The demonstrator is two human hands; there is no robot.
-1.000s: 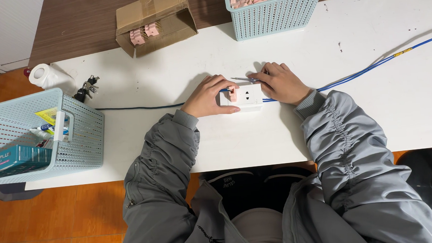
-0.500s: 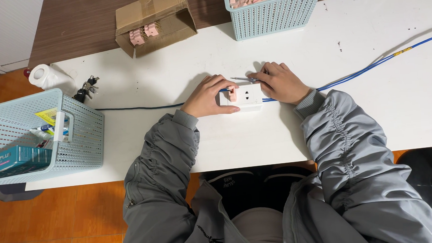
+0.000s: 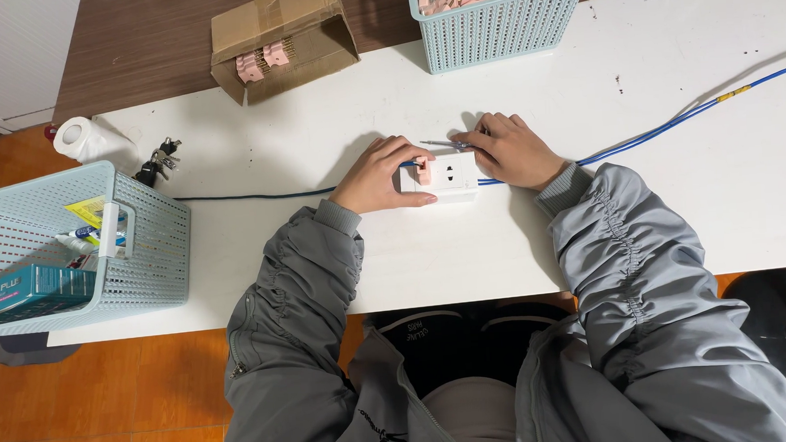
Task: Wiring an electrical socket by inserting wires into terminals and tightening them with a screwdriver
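A white wall-socket plate [image 3: 452, 175] with a pink insert lies on the white table [image 3: 590, 220] in front of me. My left hand [image 3: 380, 175] grips its left end. My right hand [image 3: 510, 148] rests at the plate's upper right and pinches a thin metal tool [image 3: 443, 143] that points left above the plate. A blue cable [image 3: 675, 124] runs from the plate's right side toward the far right, and a thin blue wire [image 3: 248, 196] leaves to the left.
A light-blue basket [image 3: 90, 255] with small boxes and tubes stands at the left table edge. A second basket [image 3: 499, 18] of pink parts and a cardboard box [image 3: 280, 38] sit at the back. A tape roll [image 3: 79, 139] and black keys [image 3: 155, 163] lie far left.
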